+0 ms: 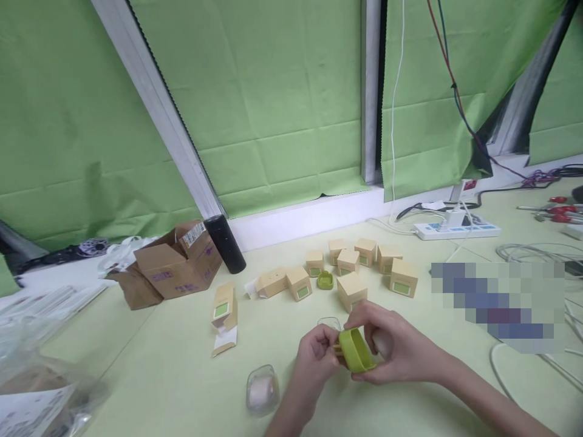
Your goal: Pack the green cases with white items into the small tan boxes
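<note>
A small hollow green case [356, 351] is held above the table between my two hands, its open side turned to the right. My left hand [316, 358] pinches its left side, where small prongs show near the fingertips. Around its right side and lower edge are the fingers of my right hand [389, 346]. Just behind my hands lies a clear plastic piece [328, 323], partly hidden. A clear container [263, 390] with something pale inside rests left of my left hand. Beyond, a second green piece [325, 280] sits among several small tan boxes [352, 290].
An opened tan box [224, 306] lies left of centre. Farther back stand a cardboard carton [180, 267] and a black cylinder [225, 244]. A power strip [456, 228] and loose cables lie at right, plastic bags at far left.
</note>
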Available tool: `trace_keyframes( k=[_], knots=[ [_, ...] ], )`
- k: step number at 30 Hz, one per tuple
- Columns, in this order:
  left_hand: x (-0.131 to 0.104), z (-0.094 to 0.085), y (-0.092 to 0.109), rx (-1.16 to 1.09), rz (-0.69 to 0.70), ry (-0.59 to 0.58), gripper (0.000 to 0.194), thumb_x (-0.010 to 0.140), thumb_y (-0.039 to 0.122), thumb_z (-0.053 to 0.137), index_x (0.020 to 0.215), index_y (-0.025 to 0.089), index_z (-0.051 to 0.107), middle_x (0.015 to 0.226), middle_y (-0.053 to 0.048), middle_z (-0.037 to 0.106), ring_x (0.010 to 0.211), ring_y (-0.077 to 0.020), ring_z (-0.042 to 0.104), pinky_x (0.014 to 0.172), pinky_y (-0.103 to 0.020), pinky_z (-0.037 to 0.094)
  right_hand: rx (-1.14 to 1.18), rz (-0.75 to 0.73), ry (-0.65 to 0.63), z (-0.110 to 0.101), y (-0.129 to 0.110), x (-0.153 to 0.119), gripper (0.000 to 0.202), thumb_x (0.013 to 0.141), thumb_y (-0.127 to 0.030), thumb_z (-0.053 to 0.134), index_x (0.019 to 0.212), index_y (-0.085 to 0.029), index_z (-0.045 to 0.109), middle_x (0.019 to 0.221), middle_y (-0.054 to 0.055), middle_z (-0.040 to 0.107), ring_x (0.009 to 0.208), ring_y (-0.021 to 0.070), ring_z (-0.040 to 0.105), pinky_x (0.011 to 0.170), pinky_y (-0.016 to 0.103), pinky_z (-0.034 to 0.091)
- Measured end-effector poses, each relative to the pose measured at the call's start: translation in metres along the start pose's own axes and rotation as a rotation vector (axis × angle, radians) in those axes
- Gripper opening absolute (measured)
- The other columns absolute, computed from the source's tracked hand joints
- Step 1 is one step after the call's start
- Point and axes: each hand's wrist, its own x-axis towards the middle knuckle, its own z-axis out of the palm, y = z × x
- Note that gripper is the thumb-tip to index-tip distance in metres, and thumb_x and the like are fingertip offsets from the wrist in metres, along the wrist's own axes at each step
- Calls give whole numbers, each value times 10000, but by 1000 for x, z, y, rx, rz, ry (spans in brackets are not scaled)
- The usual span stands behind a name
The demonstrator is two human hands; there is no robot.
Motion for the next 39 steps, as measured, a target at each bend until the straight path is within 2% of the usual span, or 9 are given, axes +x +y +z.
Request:
trace_keyframes(
  k=[4, 7, 12, 17, 22, 26, 29, 33, 39],
  knots=[
    [-3, 3, 2, -90, -12, 8, 170, 642, 200, 657, 633, 167, 490, 607, 30, 519, 559, -85, 463, 528, -202, 393, -29, -29, 66, 4, 1, 0, 343, 630, -258, 722, 904, -245, 515, 857, 6, 546, 693, 148, 543, 576, 242, 444],
    [-8, 9, 1, -296, -49, -63, 251, 714, 330, 655, 867, 196, 507, 768, -7, 597, 676, -124, 554, 600, -239, 433, 47, 81, 168, 13, 5, 0, 342, 652, -227, 692, 921, -247, 481, 931, 19, 526, 713, 149, 551, 593, 253, 466],
    [-11, 13, 5, -393, 9, -44, 431, 811, 292, 589, 1182, 239, 375, 964, -63, 626, 825, -149, 601, 775, -294, 434, 552, 391, 190, 13, 10, -1, 554, 657, -256, 678, 1128, -291, 388, 1086, 42, 480, 746, 158, 589, 632, 304, 518],
    [-8, 7, 9, -507, -56, -5, 538, 873, 414, 431, 1344, 257, 223, 839, -50, 615, 708, -162, 601, 734, -348, 461, 961, 459, 243, -1, 2, 3, 341, 789, -374, 586, 1090, -261, 472, 1095, 54, 561, 906, 186, 604, 835, 353, 481],
    [-5, 6, -5, -459, -126, -51, 565, 849, 469, 421, 1346, 282, 230, 713, 0, 540, 602, -156, 544, 607, -367, 491, 724, 476, 282, 0, 1, 5, 334, 864, -461, 476, 1092, -225, 536, 943, 28, 567, 699, 128, 571, 700, 287, 501],
    [-3, 8, -14, -314, -208, -42, 539, 812, 538, 419, 1202, 167, 429, 681, 12, 501, 462, -93, 431, 589, -380, 492, 410, 289, 312, 6, 6, 1, 379, 820, -393, 580, 1159, -283, 449, 961, 22, 582, 730, 157, 580, 684, 316, 514],
    [-6, 10, -15, -236, -201, -113, 491, 813, 547, 410, 1029, 124, 533, 814, -50, 547, 574, -124, 524, 681, -393, 474, 101, 54, 258, 12, 8, -2, 269, 781, -339, 644, 1029, -282, 556, 989, 33, 598, 908, 209, 570, 766, 336, 497],
    [-9, 12, -17, -259, -159, -201, 418, 785, 499, 482, 991, 139, 533, 741, -34, 546, 639, -174, 557, 634, -364, 455, -196, -188, 130, 19, 8, -2, 332, 832, -261, 583, 1159, -284, 534, 1016, 55, 612, 964, 218, 542, 802, 354, 482],
    [-4, 12, -34, -389, -107, -122, 253, 812, 364, 465, 896, 146, 563, 780, -20, 537, 759, -143, 505, 704, -285, 431, -324, -254, 106, 22, 0, -1, 248, 850, -191, 520, 1094, -212, 563, 937, 81, 614, 849, 205, 557, 693, 328, 500]
  ],
)
